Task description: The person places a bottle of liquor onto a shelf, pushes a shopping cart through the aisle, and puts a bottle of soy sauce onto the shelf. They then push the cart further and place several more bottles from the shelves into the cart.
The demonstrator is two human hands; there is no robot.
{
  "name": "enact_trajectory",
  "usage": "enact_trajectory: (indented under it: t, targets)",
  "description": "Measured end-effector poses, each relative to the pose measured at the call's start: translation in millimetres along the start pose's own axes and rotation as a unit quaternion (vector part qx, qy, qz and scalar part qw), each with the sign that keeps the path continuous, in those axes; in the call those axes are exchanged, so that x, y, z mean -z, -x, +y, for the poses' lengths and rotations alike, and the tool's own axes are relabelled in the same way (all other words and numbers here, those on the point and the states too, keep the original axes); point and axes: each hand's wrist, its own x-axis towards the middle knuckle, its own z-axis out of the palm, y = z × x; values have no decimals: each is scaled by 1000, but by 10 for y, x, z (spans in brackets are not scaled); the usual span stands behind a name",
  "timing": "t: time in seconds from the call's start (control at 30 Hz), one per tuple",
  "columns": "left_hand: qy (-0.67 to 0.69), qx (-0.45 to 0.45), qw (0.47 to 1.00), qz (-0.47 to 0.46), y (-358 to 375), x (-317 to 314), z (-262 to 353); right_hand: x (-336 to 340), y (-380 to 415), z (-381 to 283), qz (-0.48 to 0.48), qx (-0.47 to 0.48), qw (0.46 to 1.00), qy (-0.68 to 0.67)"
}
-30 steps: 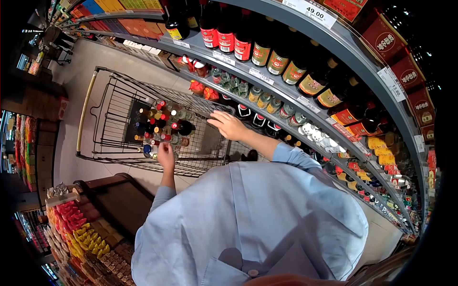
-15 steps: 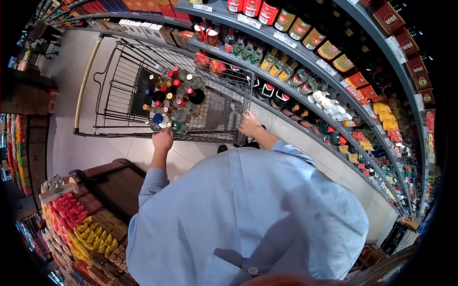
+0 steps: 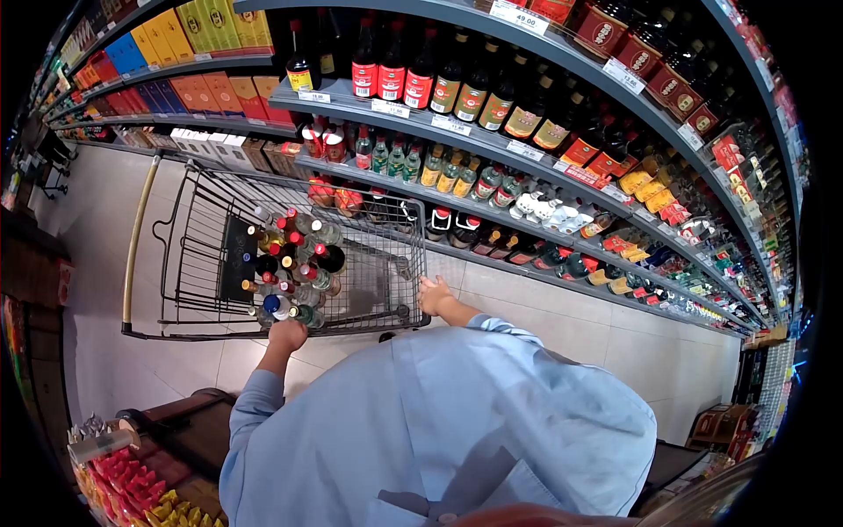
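Note:
A black wire shopping cart (image 3: 198,233) stands in a shop aisle in front of me. Several bottles (image 3: 294,259) with red, blue and gold caps stand upright in its near half. My left hand (image 3: 287,335) is closed on the cart's near rim, right beside the bottles. My right hand (image 3: 434,295) holds the cart's near right corner, by the mesh end wall (image 3: 378,263). Both sleeves are light blue.
Long shelves (image 3: 457,127) of dark sauce bottles and small jars run along the cart's far side, close to it. A low display of red and yellow packets (image 3: 123,479) sits at lower left. Cardboard boxes (image 3: 716,426) stand at far right. Tiled floor (image 3: 562,321) lies to the right.
My right hand came off the cart's top edge and settled on its near right corner. My left hand left the bottles and closed on the near rim. The cart shifted along the shelves.

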Motion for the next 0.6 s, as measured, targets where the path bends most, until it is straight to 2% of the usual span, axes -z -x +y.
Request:
enact_trajectory:
  t: [0.33, 0.4, 0.43, 0.5, 0.53, 0.57, 0.6]
  targets:
    - [15, -40, 999, -11, 86, -145, 347, -273, 369, 202, -18, -16, 1000, -16]
    - [26, -44, 999, -9, 127, -174, 416, -419, 501, 234, 100, -6, 994, -38]
    - [28, -41, 999, -10, 178, -145, 478, -476, 591, 222, 98, -3, 994, -36]
    - [43, -24, 999, 1, 226, -101, 595, -595, 771, 219, 270, -155, 933, -182]
    - [53, -9, 999, -3, 209, -136, 643, -675, 814, 203, 354, -209, 889, -200]
    - [60, -11, 998, -15, 131, -247, 645, -732, 817, 225, 348, -207, 893, -197]
    - [65, -1, 998, -24, 157, -221, 691, -707, 794, 262, 210, -221, 903, -303]
